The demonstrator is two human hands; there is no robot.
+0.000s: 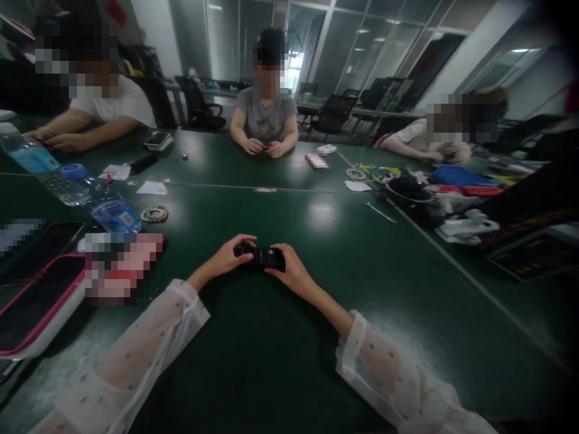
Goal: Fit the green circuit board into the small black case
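Note:
Between my two hands is a small black device [262, 258] with a dark face that carries a few pale marks; I cannot make out its exact kind. It lies lengthwise, left to right, over the green table [271, 349]. My left hand [227, 255] is closed around its left end, with the thumb on the front. The right end sits in the grip of my right hand [293, 272], whose thumb and fingers hold the edge.
To the left are plastic bottles [106, 205], a bracelet [154, 214] and a pink-rimmed case [45, 301]. A wrench [380, 212] lies right of my hands, before cables [373, 173] and a white tool-like object [468, 227]. Three people sit around the table.

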